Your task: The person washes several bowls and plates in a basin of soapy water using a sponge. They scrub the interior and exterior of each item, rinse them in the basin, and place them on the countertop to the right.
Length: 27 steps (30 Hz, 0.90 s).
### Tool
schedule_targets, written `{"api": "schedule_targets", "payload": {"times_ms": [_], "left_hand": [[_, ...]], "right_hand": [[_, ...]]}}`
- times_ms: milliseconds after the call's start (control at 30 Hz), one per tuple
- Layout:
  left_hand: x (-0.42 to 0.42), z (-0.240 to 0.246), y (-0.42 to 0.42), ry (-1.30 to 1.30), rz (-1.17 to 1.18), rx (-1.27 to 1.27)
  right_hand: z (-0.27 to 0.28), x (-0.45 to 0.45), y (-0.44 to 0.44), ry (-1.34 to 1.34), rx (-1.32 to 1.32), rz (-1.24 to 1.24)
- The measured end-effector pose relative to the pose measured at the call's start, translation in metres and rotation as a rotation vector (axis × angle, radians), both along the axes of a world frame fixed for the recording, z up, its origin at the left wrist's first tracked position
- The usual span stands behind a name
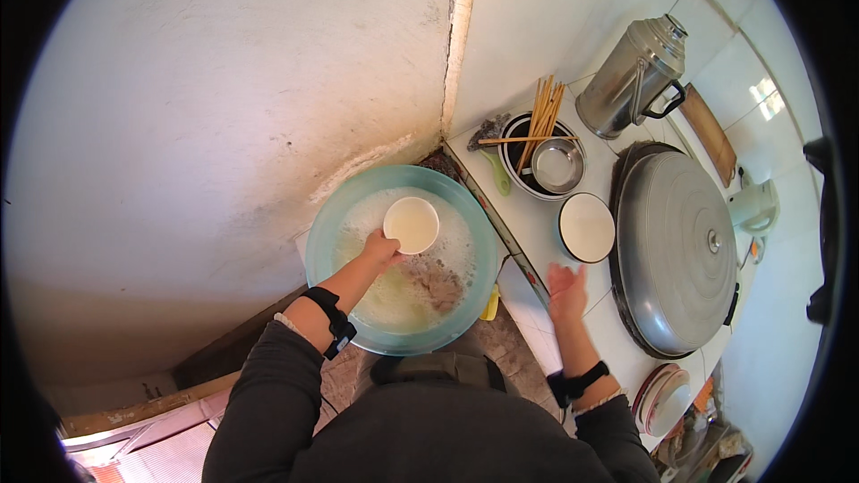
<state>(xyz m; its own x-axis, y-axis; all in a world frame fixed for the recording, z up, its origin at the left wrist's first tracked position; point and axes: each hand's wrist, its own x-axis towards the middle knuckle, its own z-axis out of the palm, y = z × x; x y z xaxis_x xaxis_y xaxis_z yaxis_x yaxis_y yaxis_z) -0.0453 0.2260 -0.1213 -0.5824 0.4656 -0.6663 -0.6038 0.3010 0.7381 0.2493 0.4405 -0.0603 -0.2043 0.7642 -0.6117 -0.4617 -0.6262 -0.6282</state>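
Observation:
My left hand (383, 250) grips the rim of a white bowl (411, 225), which holds some cloudy liquid. Under it is a large light-blue plastic basin (482, 282) of foamy water, with a brownish cloth-like thing (439, 287) in the suds. My right hand (568, 287) is over the tiled counter's near part, its fingers apart and no object seen in it. Just beyond its fingertips stands a white enamel bowl or pot (586, 227) with a dark rim.
On the tiled counter (530, 215) are a bowl with wooden chopsticks (547, 107) and a metal cup (558, 166), a green spoon (500, 176), a metal thermos flask (631, 80), a large domed metal lid (678, 248) and stacked plates (664, 402). A wall (235, 80) borders the basin.

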Motion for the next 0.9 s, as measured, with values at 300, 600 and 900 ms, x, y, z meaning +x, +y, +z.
{"api": "schedule_targets", "payload": {"times_ms": [300, 600, 900], "left_hand": [[-0.010, 0.050, -0.050, 0.620, -0.242, -0.470], [0.023, 0.047, -0.080, 0.716, -0.289, -0.518], [0.056, 0.028, -0.067, 0.306, -0.169, -0.205]], "right_hand": [[-0.007, -0.109, -0.105, -0.684, 2.189, 1.397], [-0.022, -0.183, -0.087, -0.743, 1.202, 2.129], [-0.035, -0.171, -0.121, 0.045, -0.031, 1.418]]}}
